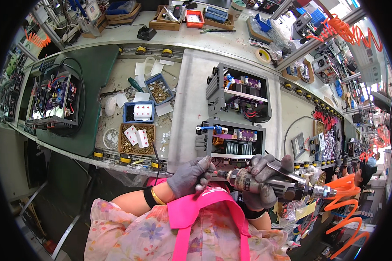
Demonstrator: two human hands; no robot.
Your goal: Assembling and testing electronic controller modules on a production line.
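My right hand (265, 176), in a grey glove, wraps round a pneumatic screwdriver (287, 188) lying nearly level in front of my body, its bit pointing left. My left hand (189, 175), also gloved in grey, is closed with thumb and fingers pinched near the bit's tip. What the left fingers hold is too small to make out. Just beyond my hands, an open grey metal housing (210, 150) with circuit boards and coils inside rests on the white work surface (185, 108). Behind it stands a second, similar open housing (217, 98).
To the left are a wooden box of brass-coloured fasteners (150, 133), a blue bin with cards (127, 114), another blue bin of screws (169, 82) and a green-handled screwdriver (135, 84). Another opened unit (54, 98) sits far left. An orange coiled hose (342, 198) hangs at right.
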